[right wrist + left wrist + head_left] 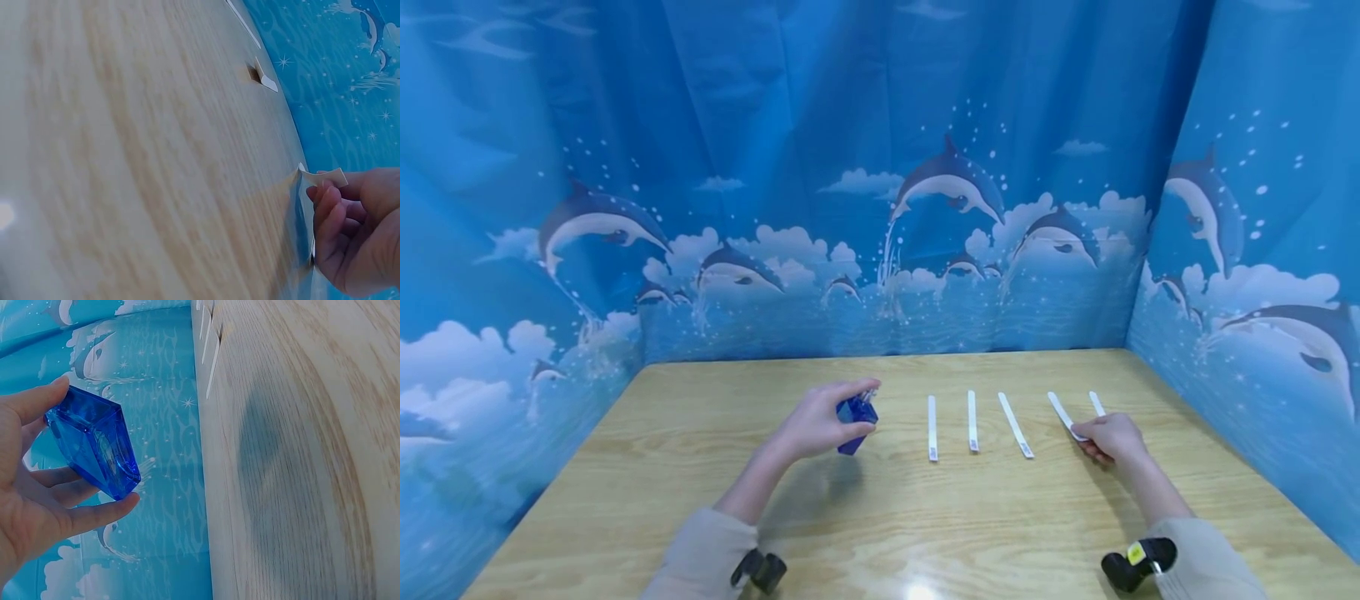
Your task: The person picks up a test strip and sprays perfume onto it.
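My left hand (822, 423) grips a blue glass perfume bottle (854, 417) above the table, one finger over its metallic top and the thumb against its lower side. In the left wrist view the bottle (94, 437) is faceted and tilted, its shadow falling on the wood. Over at the right, my right hand (1116, 437) pinches the near end of a white paper test strip (1062, 411). That end bends up off the table in the right wrist view, the strip (326, 177) between thumb and fingers. Another strip (1097, 403) is partly hidden behind this hand.
Three more white strips lie apart between the hands: a left one (932, 427), a middle one (972, 421) and a slanted one (1016, 426). They rest on a wooden table (970, 517). A blue dolphin-print curtain (820, 208) borders its back and sides.
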`<state>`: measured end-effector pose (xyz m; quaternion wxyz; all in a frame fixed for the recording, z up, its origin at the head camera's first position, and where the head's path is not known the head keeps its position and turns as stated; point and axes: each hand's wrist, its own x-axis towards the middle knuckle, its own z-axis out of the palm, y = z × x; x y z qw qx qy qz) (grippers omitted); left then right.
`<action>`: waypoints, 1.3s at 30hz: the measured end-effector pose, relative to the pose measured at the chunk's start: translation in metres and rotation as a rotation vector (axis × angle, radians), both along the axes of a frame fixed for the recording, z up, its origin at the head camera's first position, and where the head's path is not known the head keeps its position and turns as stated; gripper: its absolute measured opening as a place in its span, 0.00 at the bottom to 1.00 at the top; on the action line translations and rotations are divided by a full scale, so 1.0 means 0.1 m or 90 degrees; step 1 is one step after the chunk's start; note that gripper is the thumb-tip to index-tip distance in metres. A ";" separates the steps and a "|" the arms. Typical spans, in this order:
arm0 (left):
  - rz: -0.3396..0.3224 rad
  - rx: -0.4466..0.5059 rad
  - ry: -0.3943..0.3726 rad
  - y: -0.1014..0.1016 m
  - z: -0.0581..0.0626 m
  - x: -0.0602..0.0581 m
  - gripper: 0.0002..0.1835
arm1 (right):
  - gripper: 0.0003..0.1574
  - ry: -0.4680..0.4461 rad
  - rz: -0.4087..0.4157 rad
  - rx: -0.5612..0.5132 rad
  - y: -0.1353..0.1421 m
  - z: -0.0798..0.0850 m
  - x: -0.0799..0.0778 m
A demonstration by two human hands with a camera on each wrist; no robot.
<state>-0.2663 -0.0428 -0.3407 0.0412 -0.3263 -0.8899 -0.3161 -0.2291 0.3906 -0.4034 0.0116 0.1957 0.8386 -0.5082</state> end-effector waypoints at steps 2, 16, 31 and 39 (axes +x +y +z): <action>0.002 -0.001 -0.001 0.00 0.00 0.00 0.31 | 0.11 0.001 0.005 0.001 -0.01 0.00 0.01; -0.012 -0.004 0.001 0.00 0.01 0.01 0.31 | 0.08 -0.001 0.014 -0.047 -0.04 0.01 0.05; -0.014 -0.014 -0.012 0.01 -0.02 -0.01 0.31 | 0.08 -0.013 0.034 -0.021 -0.01 0.02 0.05; -0.020 -0.023 -0.015 0.03 -0.01 0.00 0.31 | 0.09 -0.011 0.028 -0.022 0.00 0.01 0.06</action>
